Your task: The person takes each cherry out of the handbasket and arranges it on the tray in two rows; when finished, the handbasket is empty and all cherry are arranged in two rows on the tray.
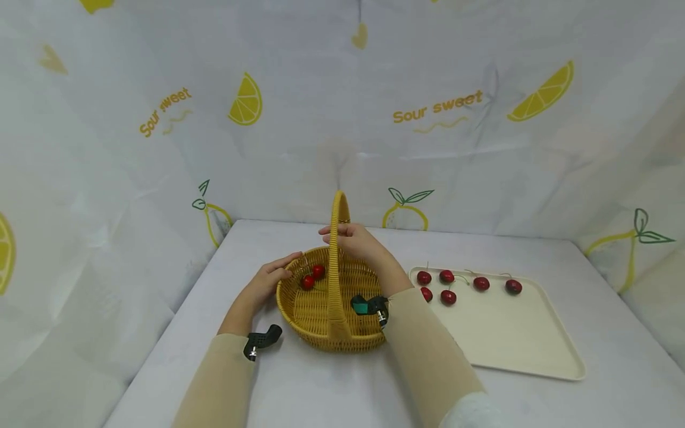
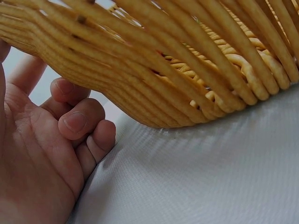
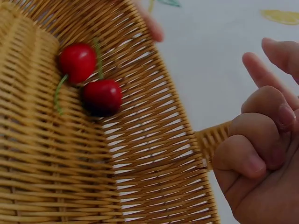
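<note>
A yellow woven basket [image 1: 305, 315] with a tall arched handle [image 1: 335, 285] stands on the table. Two red cherries [image 3: 78, 63] with green stems lie together inside its left part. My left hand [image 1: 267, 279] holds the basket's left rim; in the left wrist view, several of its fingers [image 2: 77, 120] are curled below the woven side. Near the far end of the handle is my right hand [image 1: 358, 241], above the far rim. In the right wrist view its thumb and index finger stand apart, the other fingers are curled, and nothing shows in its grasp.
A cream tray [image 1: 514, 333] lies right of the basket, with several dark red cherries [image 1: 481, 283] along its far side. My right forearm crosses over the basket's right part and hides the tray's left edge. A lemon-print cloth [image 1: 321, 131] hangs behind the white table [image 1: 321, 392].
</note>
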Motion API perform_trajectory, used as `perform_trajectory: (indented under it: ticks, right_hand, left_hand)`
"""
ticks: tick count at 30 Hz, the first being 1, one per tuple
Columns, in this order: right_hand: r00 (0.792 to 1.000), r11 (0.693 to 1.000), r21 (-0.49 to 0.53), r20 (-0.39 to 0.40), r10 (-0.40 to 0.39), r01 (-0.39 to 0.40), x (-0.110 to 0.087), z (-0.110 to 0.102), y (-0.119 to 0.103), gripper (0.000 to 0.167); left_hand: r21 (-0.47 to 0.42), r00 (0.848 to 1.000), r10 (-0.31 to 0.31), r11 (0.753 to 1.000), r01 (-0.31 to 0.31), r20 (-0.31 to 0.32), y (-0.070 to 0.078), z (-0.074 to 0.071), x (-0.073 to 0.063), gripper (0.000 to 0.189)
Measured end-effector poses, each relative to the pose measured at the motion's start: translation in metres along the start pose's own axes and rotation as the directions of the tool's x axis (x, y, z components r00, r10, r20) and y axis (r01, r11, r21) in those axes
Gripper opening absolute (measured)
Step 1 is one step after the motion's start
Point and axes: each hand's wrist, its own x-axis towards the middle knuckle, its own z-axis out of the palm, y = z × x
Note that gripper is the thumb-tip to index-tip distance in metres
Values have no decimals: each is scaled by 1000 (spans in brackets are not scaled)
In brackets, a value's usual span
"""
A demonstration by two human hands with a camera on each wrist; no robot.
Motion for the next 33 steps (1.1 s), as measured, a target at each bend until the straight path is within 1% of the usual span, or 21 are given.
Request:
perform_trajectory:
  ticks: [4, 7, 9, 11, 14, 17, 18, 20, 23, 26, 30, 33]
  right_hand:
    - [999, 1000, -14, 31, 25, -24, 6, 7, 12, 31]
    - [997, 996, -92, 71, 30, -23, 11, 11, 20, 33]
    - [994, 985, -169, 99, 42, -25, 13, 15, 24, 34]
    - [988, 967, -253, 141, 55, -18, 14, 18, 27, 37]
    - [975, 927, -375, 213, 63, 22, 15, 24, 29, 41]
    - [965, 895, -442, 255, 64, 58, 18, 26, 32, 43]
    - [963, 890, -451, 261, 65, 62, 19, 27, 33, 42]
    - [964, 891, -452, 252, 85, 40, 20, 27, 35, 41]
    - [965, 881, -472, 243, 101, 26, 21, 28, 37, 40]
    - [966, 878, -478, 229, 117, 6, 20, 28, 38, 38]
    - [969, 887, -459, 194, 152, -48, 17, 26, 39, 32]
    - [967, 886, -459, 190, 169, -65, 15, 25, 39, 28]
  left_hand:
    - [6, 1000, 7, 1000, -7, -7, -1, -1, 0, 60]
    - [2, 1000, 3, 1000, -3, -15, -2, -2, 1, 60]
    - [-1, 1000, -2, 1000, 2, -16, -2, -2, 1, 60]
    - [-3, 1000, -8, 1000, 8, -18, -2, -2, 1, 60]
    - [9, 1000, -11, 1000, 11, -16, -2, -2, 1, 60]
    - [13, 1000, -13, 1000, 13, -13, -2, -3, 1, 60]
    - [14, 1000, -14, 1000, 14, -12, -2, -3, 1, 60]
    - [15, 1000, -13, 1000, 13, -10, -1, -3, 1, 60]
    - [10, 1000, -15, 1000, 15, -9, 1, -3, 1, 61]
    - [11, 1000, -10, 1000, 10, -3, 2, -2, 1, 61]
    - [10, 1000, -6, 1000, 6, -1, 1, -2, 1, 60]
    - [11, 1000, -6, 1000, 6, -1, 0, -1, 1, 60]
